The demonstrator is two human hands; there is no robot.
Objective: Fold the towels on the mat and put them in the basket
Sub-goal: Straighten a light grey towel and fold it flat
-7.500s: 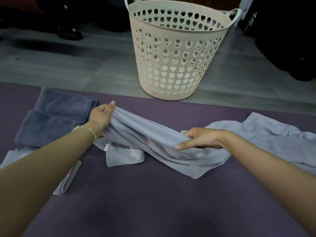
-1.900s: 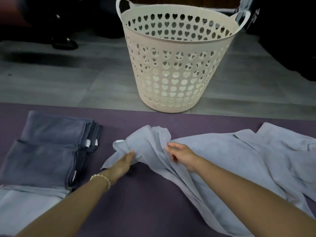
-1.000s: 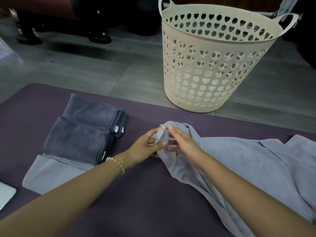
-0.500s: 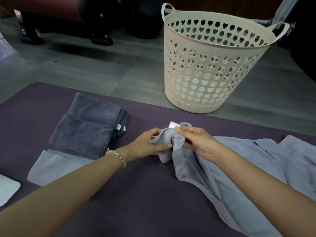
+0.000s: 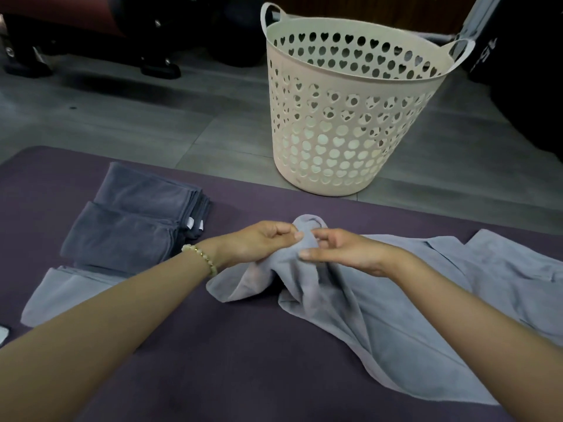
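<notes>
A light grey towel [image 5: 380, 318] lies crumpled across the purple mat [image 5: 213, 376], trailing to the right. My left hand [image 5: 262, 242] grips its bunched upper end, fingers curled round the cloth. Beside it, my right hand [image 5: 341, 251] pinches the same bunch with thumb and fingers. Folded dark grey towels [image 5: 134, 220] are stacked at the left, on top of a folded light grey towel [image 5: 64, 287]. The cream basket [image 5: 350, 117] with heart-shaped holes stands upright on the floor just beyond the mat; no towel shows through its holes.
Grey plank floor [image 5: 152, 117] stretches behind the mat. Dark furniture legs [image 5: 158, 65] stand at the back left and a black bulky object [image 5: 524, 71] at the back right. A white corner of something [image 5: 3, 333] pokes in at the left edge.
The towel's bunched end has loosened and a loop now drapes down on the left. Both hands stay on it, slightly lower. The white label seen before is now hidden.
</notes>
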